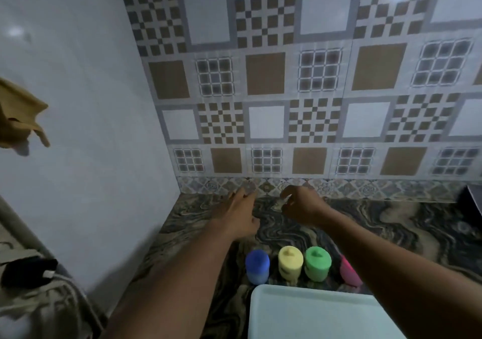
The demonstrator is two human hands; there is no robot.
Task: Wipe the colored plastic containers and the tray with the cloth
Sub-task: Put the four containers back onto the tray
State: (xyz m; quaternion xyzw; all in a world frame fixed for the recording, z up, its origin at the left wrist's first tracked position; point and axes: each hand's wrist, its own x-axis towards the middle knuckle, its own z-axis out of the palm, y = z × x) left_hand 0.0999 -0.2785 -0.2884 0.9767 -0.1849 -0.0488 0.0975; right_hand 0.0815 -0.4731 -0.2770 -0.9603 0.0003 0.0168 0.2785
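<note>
Marbled desk (391,229) is bounded behind by a patterned tile wall (313,90) and on the left by a plain white wall (91,130). Near that back edge, the left grip (240,213) is held with straight fingers and the right grip (300,205) loosely curled; nothing is held by either. Blue container (257,265), yellow container (290,264), green container (317,263) and a half-hidden pink container (349,272) are lined up nearer the person, just behind the pale tray (313,312). A tan cloth (20,114) is seen far left, well apart.

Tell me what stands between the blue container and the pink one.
In the head view, the yellow container and the green container stand between the blue container and the pink container, yellow nearer blue.
</note>
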